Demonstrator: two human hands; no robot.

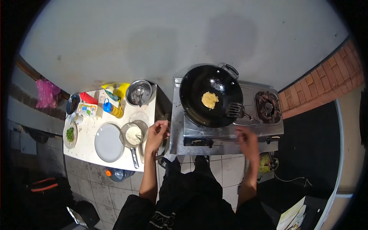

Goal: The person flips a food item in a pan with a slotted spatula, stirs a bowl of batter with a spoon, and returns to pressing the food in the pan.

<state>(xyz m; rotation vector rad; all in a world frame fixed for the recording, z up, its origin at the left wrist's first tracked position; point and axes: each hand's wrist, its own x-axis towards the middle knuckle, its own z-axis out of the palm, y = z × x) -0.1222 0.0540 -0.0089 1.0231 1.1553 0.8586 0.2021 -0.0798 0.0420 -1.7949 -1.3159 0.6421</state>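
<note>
A black wok (191, 109) sits on the left side of the steel stove (176, 134), with a small yellow, egg-like piece of food (209, 100) in it. A slotted spatula (234, 110) rests at the wok's right rim. My left hand (158, 135), fingers curled, is between the stove's left edge and a saucepan (123, 135) of creamy white mixture (133, 135); whatever it may hold is hidden. My right hand (248, 143) hovers over the stove's front edge, below the spatula, blurred by motion.
On the white table (85, 151) are a grey plate (109, 142), a metal bowl (138, 93), a yellow bottle with blue cap (113, 109) and a plate of chopped greens (70, 134). The second burner (268, 107) is right of the wok. A water jug (119, 174) stands below the table.
</note>
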